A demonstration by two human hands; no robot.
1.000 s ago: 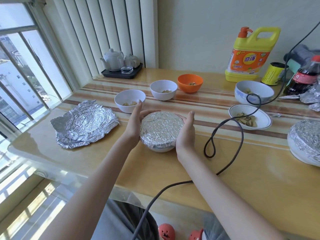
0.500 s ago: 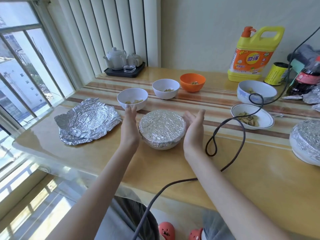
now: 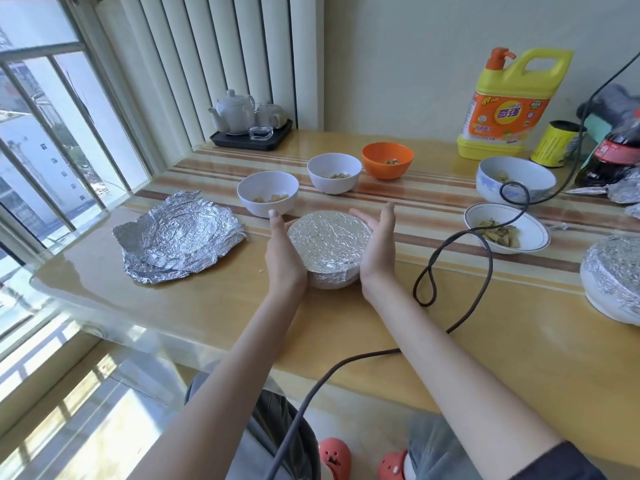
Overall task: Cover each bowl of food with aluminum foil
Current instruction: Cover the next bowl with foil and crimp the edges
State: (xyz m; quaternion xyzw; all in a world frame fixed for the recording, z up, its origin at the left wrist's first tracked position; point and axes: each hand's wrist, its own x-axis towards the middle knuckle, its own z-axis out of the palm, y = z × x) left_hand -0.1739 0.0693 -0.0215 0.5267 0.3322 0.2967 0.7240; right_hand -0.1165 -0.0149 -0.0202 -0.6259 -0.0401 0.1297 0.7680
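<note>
A bowl capped with crinkled aluminum foil (image 3: pixel 329 242) stands at the middle of the table (image 3: pixel 485 341). My left hand (image 3: pixel 282 258) presses flat against its left side, fingers straight. My right hand (image 3: pixel 379 251) presses its right side, fingers nearly straight. A pile of loose foil sheets (image 3: pixel 180 237) lies to the left. Uncovered bowls with food stand behind: two white bowls (image 3: pixel 267 194) (image 3: pixel 334 173), an orange bowl (image 3: pixel 388 161), a blue-patterned bowl (image 3: pixel 512 180) and a shallow dish (image 3: pixel 505 232). Another foil-covered bowl (image 3: pixel 613 271) sits at the right edge.
A dark cable (image 3: pixel 485 244) loops across the table right of my right hand and over the blue-patterned bowl. A yellow detergent jug (image 3: pixel 509 105), a yellow can (image 3: pixel 557 143) and a cola bottle (image 3: pixel 616 154) stand back right. A tea tray (image 3: pixel 251 133) is back left by the window.
Both hands cupped the covered bowl, drew apart from it half a second ago, and now press against its sides again. The bowl has stayed in place.
</note>
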